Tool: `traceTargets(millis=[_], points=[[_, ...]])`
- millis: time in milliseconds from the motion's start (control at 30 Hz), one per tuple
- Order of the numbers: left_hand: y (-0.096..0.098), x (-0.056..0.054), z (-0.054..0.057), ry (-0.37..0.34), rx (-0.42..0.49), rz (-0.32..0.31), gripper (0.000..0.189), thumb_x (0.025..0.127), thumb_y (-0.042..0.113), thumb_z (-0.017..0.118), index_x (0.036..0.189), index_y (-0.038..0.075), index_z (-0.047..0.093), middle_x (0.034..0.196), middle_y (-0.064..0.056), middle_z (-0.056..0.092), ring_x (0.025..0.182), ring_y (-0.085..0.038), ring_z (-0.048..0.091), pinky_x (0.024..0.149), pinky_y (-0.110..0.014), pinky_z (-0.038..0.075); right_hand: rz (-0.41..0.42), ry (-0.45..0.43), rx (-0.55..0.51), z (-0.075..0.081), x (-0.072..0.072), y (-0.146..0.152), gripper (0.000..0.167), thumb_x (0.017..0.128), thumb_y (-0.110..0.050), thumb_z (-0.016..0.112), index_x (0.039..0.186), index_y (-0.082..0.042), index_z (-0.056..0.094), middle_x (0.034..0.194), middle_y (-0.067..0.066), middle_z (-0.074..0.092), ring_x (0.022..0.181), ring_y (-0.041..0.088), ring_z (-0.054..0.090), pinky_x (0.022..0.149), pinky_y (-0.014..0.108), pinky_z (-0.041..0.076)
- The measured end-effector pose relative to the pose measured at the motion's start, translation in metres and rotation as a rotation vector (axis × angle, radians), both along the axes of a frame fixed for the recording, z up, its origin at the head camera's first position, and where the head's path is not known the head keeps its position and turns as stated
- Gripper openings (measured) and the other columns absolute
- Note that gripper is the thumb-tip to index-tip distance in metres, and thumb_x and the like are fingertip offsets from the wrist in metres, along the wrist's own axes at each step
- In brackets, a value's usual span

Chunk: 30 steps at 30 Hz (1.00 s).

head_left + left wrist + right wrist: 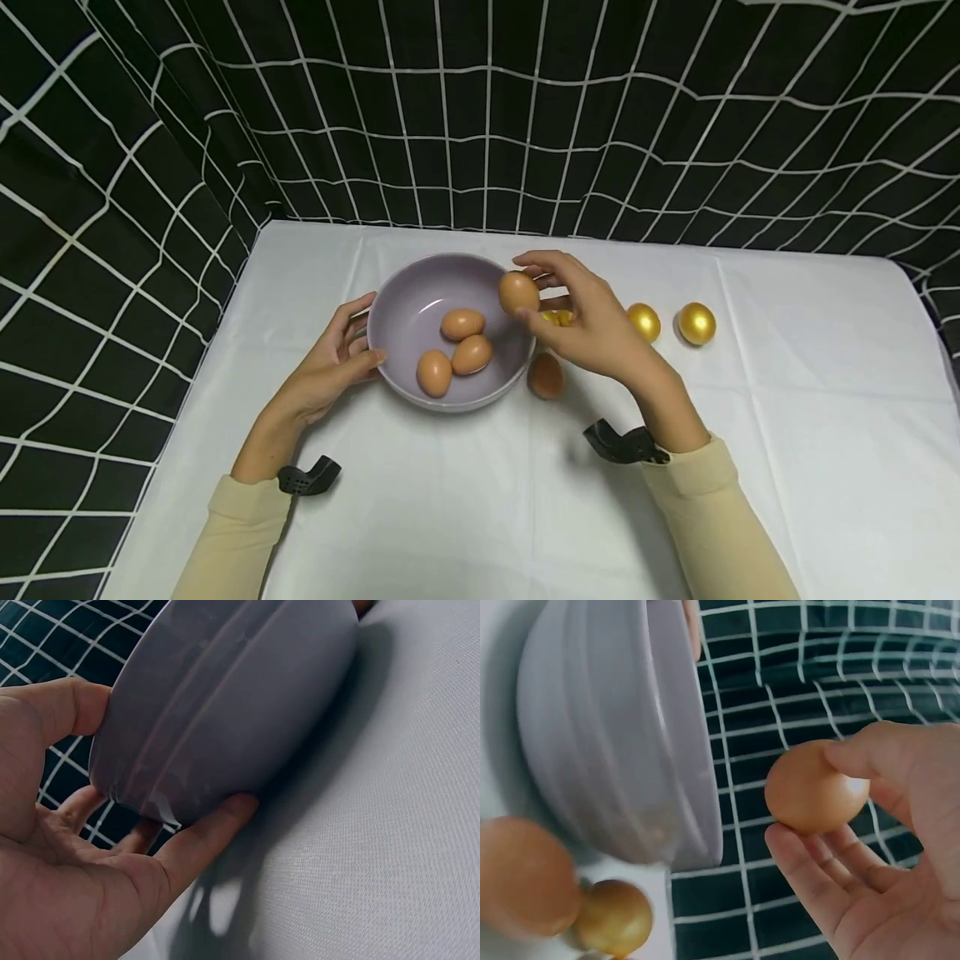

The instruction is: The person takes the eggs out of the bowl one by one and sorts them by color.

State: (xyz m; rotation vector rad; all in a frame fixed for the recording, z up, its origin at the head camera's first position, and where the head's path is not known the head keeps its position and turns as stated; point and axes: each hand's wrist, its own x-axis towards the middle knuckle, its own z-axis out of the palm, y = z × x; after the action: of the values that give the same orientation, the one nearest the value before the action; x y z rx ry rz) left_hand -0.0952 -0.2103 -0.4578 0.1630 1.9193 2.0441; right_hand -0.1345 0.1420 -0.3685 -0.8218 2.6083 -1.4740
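A round mauve bowl (405,292) holds three brown eggs (462,324) on its bottom. At its left side my left hand (333,358) grips it, thumb on the rim and fingers against the outer wall, as the left wrist view shows on the bowl (225,697). Over the bowl's right rim, my right hand (581,321) pinches another brown egg (519,293) between thumb and fingertips. In the right wrist view that egg (810,787) is raised above the rim level. One more brown egg (546,377) lies on the table just right of the bowl.
Two golden eggs (697,323) rest on the white-covered table (465,500) right of my right hand. More gold (558,317) shows between that hand's fingers, partly hidden. A black curtain with a white grid (480,108) borders the table at the back and left.
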Motion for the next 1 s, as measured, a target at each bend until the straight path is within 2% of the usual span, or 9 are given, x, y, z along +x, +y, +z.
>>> traceTargets(millis=[200,400,567,767,1000], points=[[-0.002,-0.002,0.001,0.006,-0.001,-0.009,0.086,0.099,-0.004,0.059,0.169,0.021,0.016,0.170,-0.015,0.026,0.143,-0.025,0.050,0.096,-0.032,0.062,-0.138,-0.094,-0.090,-0.014,0.015,0.028,0.044,0.097,-0.007,0.075,0.138,-0.008,0.060,0.135,0.009,0.065,0.117,0.011,0.065,0.096,0.016,0.057],[-0.002,0.000,0.001,-0.001,-0.007,-0.004,0.086,0.099,-0.003,0.061,0.169,0.022,0.017,0.168,-0.017,0.028,0.146,-0.032,0.047,0.096,-0.033,0.062,-0.229,-0.175,-0.135,-0.026,0.032,0.046,0.043,0.098,-0.009,0.075,0.137,-0.003,0.058,0.133,0.009,0.061,0.113,0.008,0.064,0.092,0.013,0.057],[-0.002,0.001,0.001,-0.002,-0.010,-0.005,0.086,0.100,-0.003,0.060,0.169,0.023,0.017,0.169,-0.016,0.027,0.147,-0.032,0.047,0.096,-0.031,0.061,-0.267,-0.240,-0.141,-0.036,0.042,0.054,0.044,0.099,-0.009,0.073,0.139,-0.002,0.056,0.140,0.007,0.056,0.117,0.007,0.061,0.090,0.012,0.056],[-0.001,0.002,0.001,-0.002,-0.008,-0.002,0.086,0.100,-0.003,0.060,0.169,0.023,0.017,0.168,-0.016,0.028,0.142,-0.023,0.051,0.096,-0.032,0.062,-0.284,-0.193,-0.051,-0.049,0.050,0.059,0.043,0.096,-0.007,0.075,0.136,-0.002,0.059,0.136,0.011,0.060,0.114,0.006,0.062,0.088,0.012,0.057],[0.000,0.001,0.000,-0.001,-0.012,-0.004,0.086,0.100,-0.003,0.060,0.169,0.023,0.017,0.168,-0.016,0.028,0.137,-0.017,0.054,0.095,-0.032,0.062,-0.314,-0.113,0.075,-0.062,0.056,0.061,0.040,0.094,-0.004,0.074,0.132,-0.004,0.064,0.127,0.016,0.070,0.111,0.028,0.069,0.085,0.019,0.059]])
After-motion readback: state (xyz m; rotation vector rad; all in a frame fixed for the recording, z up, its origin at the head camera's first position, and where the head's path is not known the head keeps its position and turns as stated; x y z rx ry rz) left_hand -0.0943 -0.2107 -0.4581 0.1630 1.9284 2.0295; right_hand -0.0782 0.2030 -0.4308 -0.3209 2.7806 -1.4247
